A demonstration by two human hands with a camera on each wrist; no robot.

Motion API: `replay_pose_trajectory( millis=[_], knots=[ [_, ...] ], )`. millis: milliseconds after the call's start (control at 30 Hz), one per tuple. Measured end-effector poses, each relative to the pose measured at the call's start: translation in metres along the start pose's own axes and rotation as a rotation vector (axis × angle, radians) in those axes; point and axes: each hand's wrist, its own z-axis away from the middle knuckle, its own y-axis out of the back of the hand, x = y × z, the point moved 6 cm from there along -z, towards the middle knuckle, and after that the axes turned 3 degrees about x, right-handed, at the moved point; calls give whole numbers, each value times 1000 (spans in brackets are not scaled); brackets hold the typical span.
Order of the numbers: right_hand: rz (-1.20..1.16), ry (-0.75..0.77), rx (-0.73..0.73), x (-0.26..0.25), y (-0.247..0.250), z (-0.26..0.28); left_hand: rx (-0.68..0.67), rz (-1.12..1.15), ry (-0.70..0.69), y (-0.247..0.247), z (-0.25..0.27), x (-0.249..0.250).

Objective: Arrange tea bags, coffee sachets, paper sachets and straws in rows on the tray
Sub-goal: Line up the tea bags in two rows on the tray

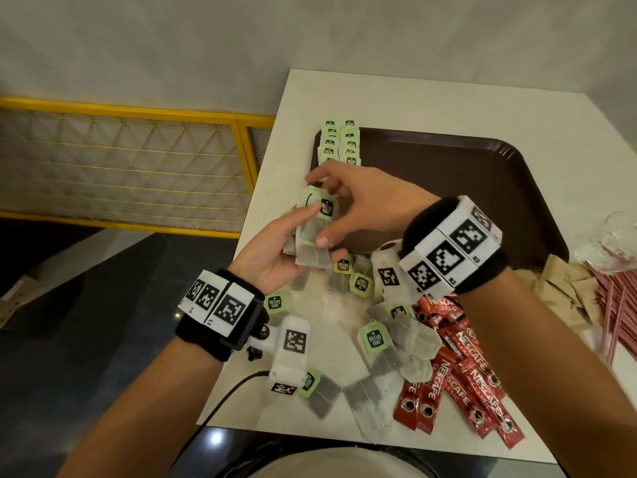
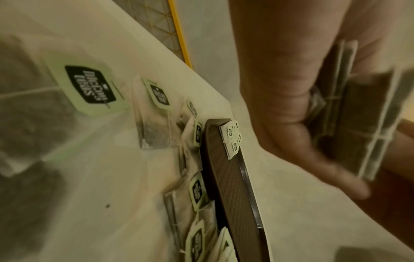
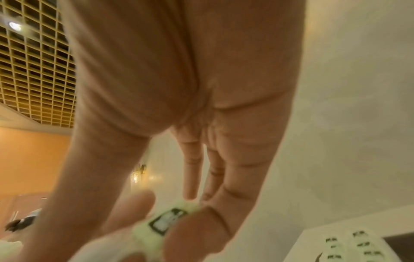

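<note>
Head view: left hand point(image 1: 275, 250) grips a small stack of tea bags point(image 1: 312, 236); right hand point(image 1: 358, 201) pinches its top tag above the counter point(image 1: 310, 98). Two rows lie on the tray point(image 1: 482, 174).
Left wrist view: fingers point(image 2: 302, 159) curl around the stack.
Right wrist view: fingertips point(image 3: 197, 228) pinch one green tag point(image 3: 167, 221).

pale green paper tea-bag tags point(image 1: 375, 338) — "McCoy teas", white on a black badge | long red foil coffee sachets point(image 1: 466, 373) — "NESCAFÉ CLASSIC" in white | brown paper sachets point(image 1: 565, 288) — print too small to read
</note>
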Motion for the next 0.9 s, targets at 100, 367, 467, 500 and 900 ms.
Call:
replay_pose_trajectory(
  millis=[100,367,467,500,900],
  knots=[
    [-52,15,117,12,17,22,-29,28,5,-2,-2,-2],
    [546,-256,-413,67,-54,78,-48,175,-66,7,-7,-2],
    [630,-267,-372,72,-68,76,-39,154,-76,6,-9,-4],
    [632,-279,-340,72,-67,74,-39,149,-74,6,-10,-4],
    [411,-261,-234,81,-48,60,46,91,-25,13,-21,-20]
  ],
)
